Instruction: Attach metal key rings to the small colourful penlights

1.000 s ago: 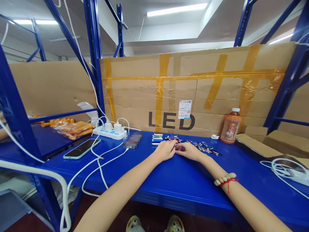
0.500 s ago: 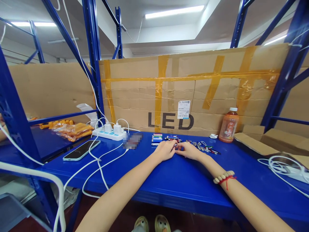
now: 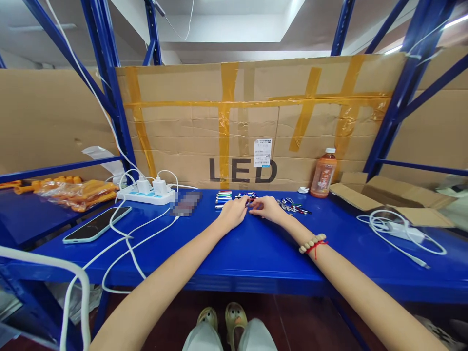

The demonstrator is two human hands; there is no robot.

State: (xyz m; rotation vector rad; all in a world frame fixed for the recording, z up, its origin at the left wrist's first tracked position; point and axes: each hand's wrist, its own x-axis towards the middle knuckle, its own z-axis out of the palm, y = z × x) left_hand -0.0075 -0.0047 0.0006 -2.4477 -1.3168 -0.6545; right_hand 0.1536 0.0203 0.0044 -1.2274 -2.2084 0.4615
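Observation:
My left hand (image 3: pixel 234 213) rests over the blue table (image 3: pixel 234 258) with its fingers bent together. Close beside it, my right hand (image 3: pixel 268 208) is curled, thumb and fingertips meeting the left fingertips. A small shiny piece shows between them, too small and too covered to name. Just behind the left hand lies a row of thin coloured sticks (image 3: pixel 222 199), side by side. More slim blue and red pieces (image 3: pixel 245 195) lie behind the fingertips. To the right of my right hand spreads a loose pile of small metal clips and coloured pieces (image 3: pixel 294 206).
On the left are a phone (image 3: pixel 97 225), a white power strip (image 3: pixel 148 195) and trailing white cables (image 3: pixel 127 239). An orange drink bottle (image 3: pixel 323 173) stands at the back right by an open cardboard box (image 3: pixel 387 195) and a coiled white cable (image 3: pixel 402 231). Taped cardboard (image 3: pixel 175 136) forms the back.
The camera view has tilted down and shifted right, so everything sits further left and higher in the picture. Both hands stay together at the same spot, the right fingers slightly more raised.

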